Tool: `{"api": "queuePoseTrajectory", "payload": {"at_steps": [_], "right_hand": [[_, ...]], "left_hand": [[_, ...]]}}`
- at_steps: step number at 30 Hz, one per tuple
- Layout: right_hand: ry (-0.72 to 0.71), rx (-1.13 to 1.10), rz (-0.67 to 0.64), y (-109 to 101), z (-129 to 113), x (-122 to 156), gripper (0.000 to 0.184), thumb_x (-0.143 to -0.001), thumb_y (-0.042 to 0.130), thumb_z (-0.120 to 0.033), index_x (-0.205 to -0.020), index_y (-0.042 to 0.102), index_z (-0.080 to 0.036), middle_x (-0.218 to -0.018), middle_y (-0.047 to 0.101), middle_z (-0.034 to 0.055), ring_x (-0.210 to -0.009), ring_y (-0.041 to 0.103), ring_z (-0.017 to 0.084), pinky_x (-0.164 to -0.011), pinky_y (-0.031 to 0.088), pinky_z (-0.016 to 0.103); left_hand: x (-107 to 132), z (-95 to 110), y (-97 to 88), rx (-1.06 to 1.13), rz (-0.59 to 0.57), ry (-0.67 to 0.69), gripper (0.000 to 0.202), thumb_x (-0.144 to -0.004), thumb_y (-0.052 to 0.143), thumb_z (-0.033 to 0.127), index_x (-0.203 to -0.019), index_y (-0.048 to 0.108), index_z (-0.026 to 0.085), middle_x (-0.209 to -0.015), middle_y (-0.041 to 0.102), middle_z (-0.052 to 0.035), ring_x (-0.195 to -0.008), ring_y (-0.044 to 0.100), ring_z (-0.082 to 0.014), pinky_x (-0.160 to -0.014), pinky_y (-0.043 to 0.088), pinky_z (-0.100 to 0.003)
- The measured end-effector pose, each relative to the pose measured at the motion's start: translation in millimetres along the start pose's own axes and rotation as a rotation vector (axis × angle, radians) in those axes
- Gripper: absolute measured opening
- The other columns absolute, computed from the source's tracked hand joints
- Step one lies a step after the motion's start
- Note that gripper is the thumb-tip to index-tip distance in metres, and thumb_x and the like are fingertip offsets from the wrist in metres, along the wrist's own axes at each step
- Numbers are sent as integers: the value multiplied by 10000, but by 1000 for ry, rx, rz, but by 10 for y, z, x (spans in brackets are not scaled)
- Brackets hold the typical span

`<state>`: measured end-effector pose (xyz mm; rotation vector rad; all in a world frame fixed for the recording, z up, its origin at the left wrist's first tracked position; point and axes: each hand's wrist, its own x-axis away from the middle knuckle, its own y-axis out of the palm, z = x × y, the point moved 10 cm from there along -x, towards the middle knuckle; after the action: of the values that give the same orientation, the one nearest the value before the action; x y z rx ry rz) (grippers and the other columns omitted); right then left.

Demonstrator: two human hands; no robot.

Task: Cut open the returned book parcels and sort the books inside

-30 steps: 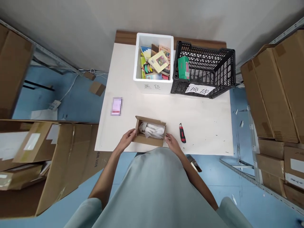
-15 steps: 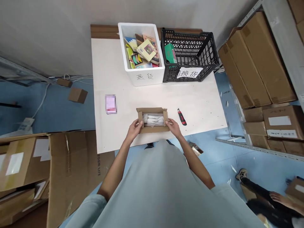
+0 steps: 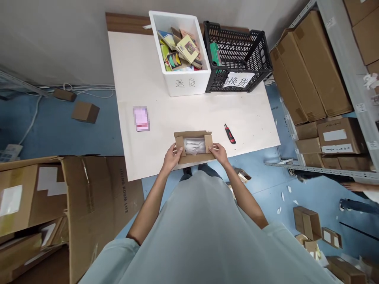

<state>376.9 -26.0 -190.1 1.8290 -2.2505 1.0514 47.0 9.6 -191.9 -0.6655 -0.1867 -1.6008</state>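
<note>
A small opened cardboard box (image 3: 194, 158) sits at the front edge of the white table (image 3: 154, 150), its flaps spread. Inside lies something in whitish clear wrapping (image 3: 194, 145); what it is I cannot make out. My left hand (image 3: 173, 156) grips the box's left end, thumb on the side flap. At the opposite end my right hand (image 3: 219, 153) holds it the same way. To the right of the box lies a red and black utility knife (image 3: 230, 134). A pixelated pink item (image 3: 141, 119) rests on the table's left part.
At the back stand a white bin (image 3: 187, 85) of books and small boxes and a black plastic crate (image 3: 238, 63) holding a green box (image 3: 215, 54). A large carton (image 3: 97, 189) is at the left, shelving with cartons (image 3: 314, 71) at the right. Part of another person (image 3: 359, 191) shows far right.
The camera view has shifted, so the table sits a little higher in view. Both hands keep their hold on the box. At the right, more boxes on the floor have come into view.
</note>
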Motion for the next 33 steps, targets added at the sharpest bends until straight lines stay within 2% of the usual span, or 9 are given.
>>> {"api": "queuePoseTrajectory", "payload": {"at_steps": [6,11,14,16,18,20,24,28,33], "right_hand": [[-20,0,45,-93,-24,174,346,-923,842,-506,-1156,765,-262,-1227,884,88,-1124,876,304,-1092,682,498],[-37,-31,119,-319,-1,364,449,-894,844,-614,-1139,755,-248,-1210,882,119,-1065,877,322,-1057,691,518],[-39,-93,200,-594,96,532,549,-871,834,-718,-1146,753,-250,-1222,879,126,-1062,876,334,-1031,699,522],[-19,-139,262,-843,235,679,589,-865,821,-756,-1167,752,-255,-1243,875,126,-1061,878,342,-1005,705,519],[14,-178,348,-1153,436,863,616,-862,806,-781,-1182,749,-257,-1256,872,128,-1067,878,349,-999,704,521],[47,-226,444,-1500,686,1080,643,-860,791,-809,-1184,745,-256,-1264,867,135,-1092,872,349,-1009,701,522],[137,-328,630,-2202,1304,1597,695,-827,804,-842,-1179,740,-245,-1263,860,163,-1131,855,355,-999,704,518],[260,-388,802,-2788,1973,2176,713,-821,798,-840,-1180,741,-227,-1279,853,187,-1104,854,357,-1003,691,533],[436,-367,988,-3309,2743,2893,747,-846,735,-825,-1234,770,-188,-1271,854,225,-1095,850,380,-993,674,543]], "left_hand": [[107,4,-27,12,-17,58,718,-1014,783,605,-1570,669,165,-1499,759,-214,-1323,779,-359,-1146,632,-490],[186,193,34,-32,-50,122,736,-999,785,633,-1564,686,171,-1499,758,-213,-1317,775,-360,-1121,645,-488],[203,433,225,-66,-98,180,733,-998,777,669,-1554,701,198,-1517,754,-202,-1313,777,-357,-1121,644,-499],[211,635,485,-97,-167,223,738,-1005,765,685,-1570,695,216,-1534,747,-194,-1304,781,-355,-1123,643,-511],[226,849,851,-128,-254,261,762,-1008,758,700,-1593,679,218,-1541,740,-197,-1293,786,-356,-1102,655,-514],[263,1069,1317,-155,-350,308,775,-1009,753,706,-1601,674,212,-1545,735,-203,-1281,792,-355,-1065,674,-500],[455,1416,2471,-229,-564,409,731,-1030,738,669,-1597,681,212,-1562,719,-202,-1275,793,-337,-1001,701,-455],[785,1530,3704,-322,-780,454,702,-1050,739,612,-1624,658,217,-1567,708,-203,-1266,798,-325,-1020,701,-455],[1405,1484,5122,-461,-1052,540,641,-1080,721,577,-1625,662,246,-1561,732,-172,-1287,794,-329,-1122,665,-470]]}}
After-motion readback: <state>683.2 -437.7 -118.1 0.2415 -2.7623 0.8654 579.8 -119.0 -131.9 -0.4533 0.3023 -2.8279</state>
